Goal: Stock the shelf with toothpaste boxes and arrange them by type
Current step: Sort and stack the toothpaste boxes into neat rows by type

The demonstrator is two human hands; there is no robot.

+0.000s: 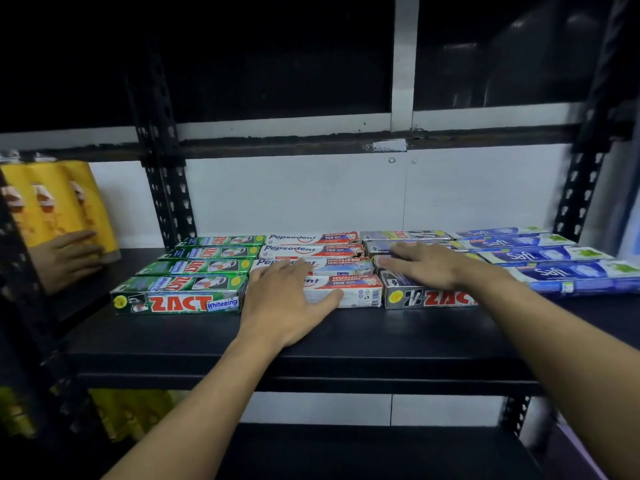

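My green ZACT Whitening boxes (180,299) carry red lettering, a round yellow badge and a pale tag with blue "Whitening" print. The Pepsodent boxes (311,239) are white with a red band and dark blue brand lettering. The other ZACT boxes (429,298) are silver-grey, again with red letters and a yellow badge. The Safi boxes (554,273) are blue and white, with white script and a green patch at one end. The shelf board (346,336) is black, as are the hole-punched uprights (166,188). The wall (294,195) behind is white. The yellow packs (52,195) bear orange-brown print.
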